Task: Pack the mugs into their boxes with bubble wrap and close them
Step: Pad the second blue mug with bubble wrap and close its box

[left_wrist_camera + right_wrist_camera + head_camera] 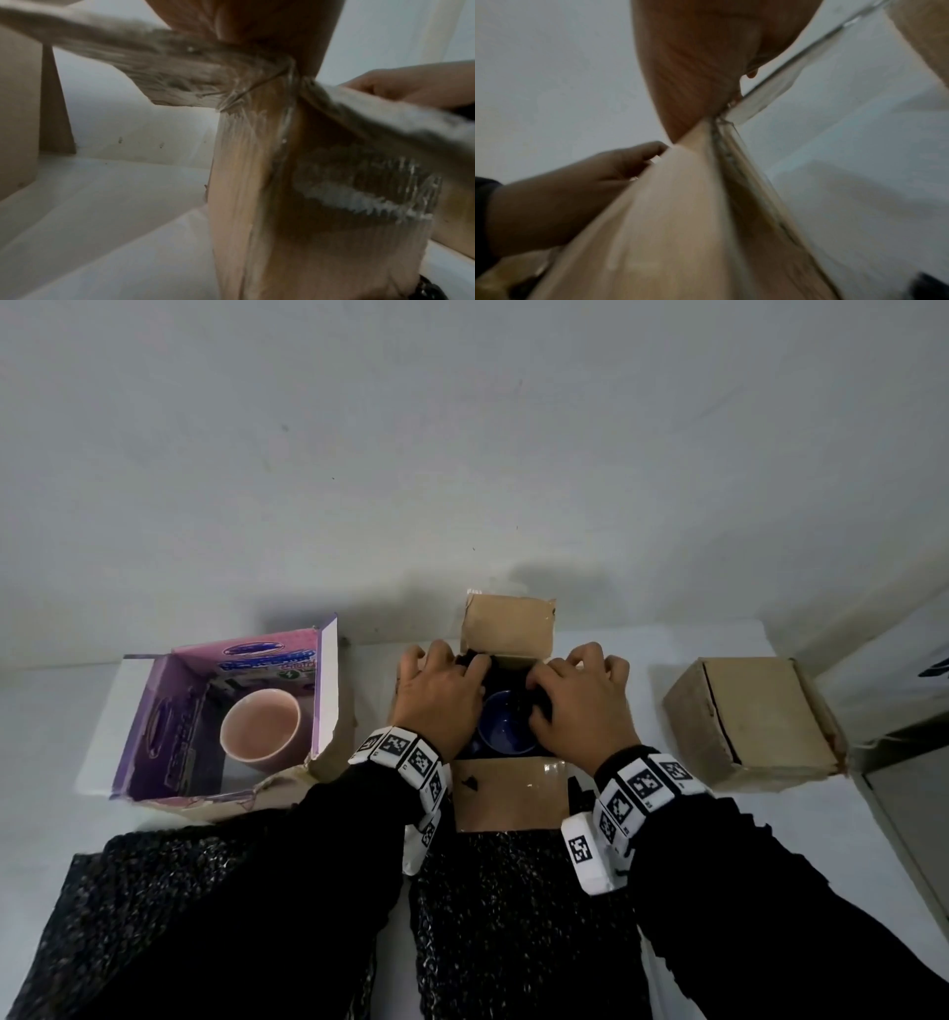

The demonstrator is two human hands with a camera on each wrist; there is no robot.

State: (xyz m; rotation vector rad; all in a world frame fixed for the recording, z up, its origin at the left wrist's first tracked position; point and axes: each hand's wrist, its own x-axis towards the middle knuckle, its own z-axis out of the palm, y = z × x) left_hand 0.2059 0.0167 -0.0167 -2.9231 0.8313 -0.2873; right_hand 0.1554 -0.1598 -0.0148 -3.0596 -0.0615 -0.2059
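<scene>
A blue mug (pixel 500 724) stands upright in the open brown cardboard box (pixel 508 788) at the table's centre, with dark bubble wrap (pixel 506 675) bunched round it. My left hand (pixel 452 680) reaches in over the box's left edge, fingers curled on the wrap. From the right edge my right hand (pixel 565 685) does the same. Both wrist views are blurred. The left wrist view shows the box's wall (pixel 244 182) and the right hand (pixel 411 87). A box flap (pixel 667 223) and the left hand (pixel 564 192) fill the right wrist view. A pink mug (pixel 259 726) sits in an open purple box (pixel 154 737) at left.
A closed brown cardboard box (pixel 755 716) stands at right. Two sheets of dark bubble wrap (pixel 513 916) lie on the table's near side, partly under my sleeves. A pale wall rises just behind the boxes, and a ledge edge (pixel 898 788) runs along the far right.
</scene>
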